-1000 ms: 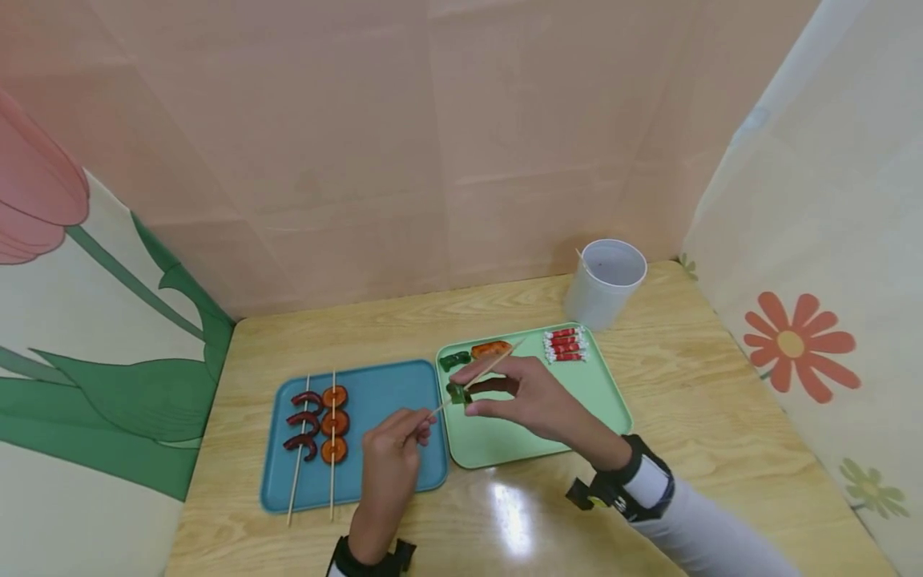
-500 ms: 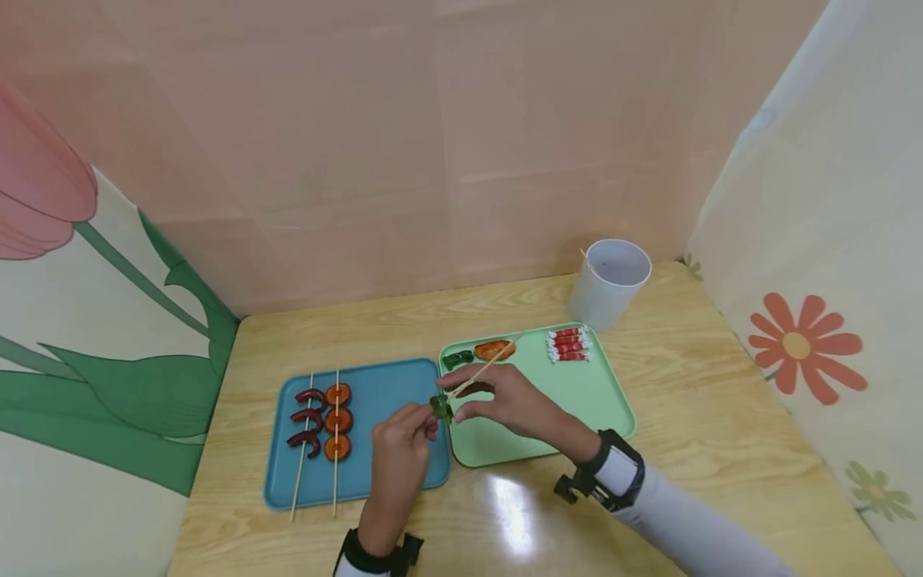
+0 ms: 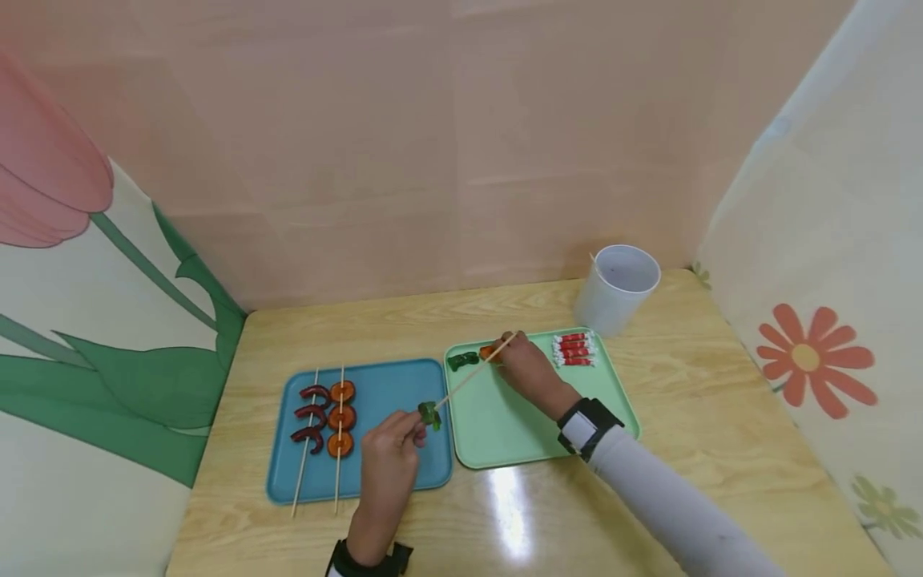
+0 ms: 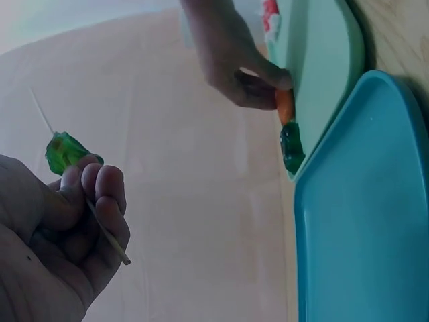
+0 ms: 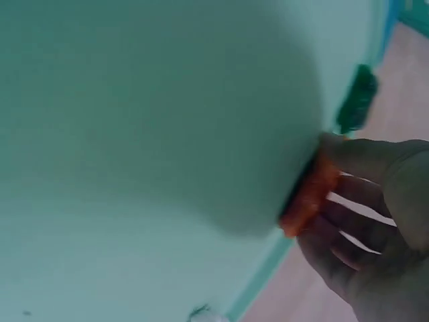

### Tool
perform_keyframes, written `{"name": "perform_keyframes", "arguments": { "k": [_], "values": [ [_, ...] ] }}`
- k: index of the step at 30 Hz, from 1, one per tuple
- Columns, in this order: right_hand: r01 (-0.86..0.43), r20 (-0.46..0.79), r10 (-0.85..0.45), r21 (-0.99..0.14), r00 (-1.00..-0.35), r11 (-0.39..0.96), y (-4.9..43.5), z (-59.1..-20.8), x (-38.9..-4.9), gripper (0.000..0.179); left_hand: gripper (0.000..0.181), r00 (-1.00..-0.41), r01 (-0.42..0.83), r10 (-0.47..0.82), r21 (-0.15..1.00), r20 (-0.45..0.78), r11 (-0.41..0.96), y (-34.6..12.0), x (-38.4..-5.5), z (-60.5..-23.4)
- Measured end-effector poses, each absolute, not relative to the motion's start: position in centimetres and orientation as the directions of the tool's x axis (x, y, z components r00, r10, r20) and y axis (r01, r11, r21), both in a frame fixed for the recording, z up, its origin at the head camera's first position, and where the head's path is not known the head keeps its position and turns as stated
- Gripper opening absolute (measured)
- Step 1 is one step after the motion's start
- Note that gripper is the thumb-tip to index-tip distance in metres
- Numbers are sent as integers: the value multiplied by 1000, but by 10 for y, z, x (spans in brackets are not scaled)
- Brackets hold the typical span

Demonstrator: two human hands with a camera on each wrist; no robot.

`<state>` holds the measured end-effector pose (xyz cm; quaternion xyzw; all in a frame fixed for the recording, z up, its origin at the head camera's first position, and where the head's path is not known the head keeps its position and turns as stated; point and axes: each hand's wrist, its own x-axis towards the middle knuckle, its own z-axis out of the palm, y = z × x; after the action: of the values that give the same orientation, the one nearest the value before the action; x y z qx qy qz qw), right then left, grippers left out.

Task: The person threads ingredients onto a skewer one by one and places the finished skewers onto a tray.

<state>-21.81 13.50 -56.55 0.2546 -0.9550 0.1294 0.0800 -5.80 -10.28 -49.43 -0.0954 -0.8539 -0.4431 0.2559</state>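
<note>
From the head camera, we see the left hand (image 3: pixel 389 449) clamped on a thin wooden skewer (image 3: pixel 472 374); a glossy green lumpy piece (image 3: pixel 429 414) is threaded on it just beyond the fingertips. The right hand (image 3: pixel 530 369) partly covers a shiny orange oblong piece (image 3: pixel 486 353) at the far side of a pale green rectangular tray (image 3: pixel 497 433). Only here do we find the skewer of dark red curved pieces (image 3: pixel 312 412) and the skewer of round orange slices (image 3: pixel 341 417) on the blue rectangular tray (image 3: pixel 392 385). The left wrist view shows us the held skewer's blunt end jutting past the fingers. In the right wrist view, we make out thumb and fingers pinching the orange piece between them, with a blurred dark green chunk (image 5: pixel 357 100) just beyond the thumb.
</note>
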Motion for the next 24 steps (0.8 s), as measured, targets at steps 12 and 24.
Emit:
{"name": "perform_keyframes", "arguments": {
  "k": [12,24],
  "values": [
    [-464,126,-447,-218,-886,859,141,-576,-225,18,29,-877,331,-80,715,474,617,-110,-53,-499],
    [103,-90,-237,-994,-967,-41,164,-482,-206,38,30,-903,267,-82,702,421,660,-110,-52,-506]
  ]
}}
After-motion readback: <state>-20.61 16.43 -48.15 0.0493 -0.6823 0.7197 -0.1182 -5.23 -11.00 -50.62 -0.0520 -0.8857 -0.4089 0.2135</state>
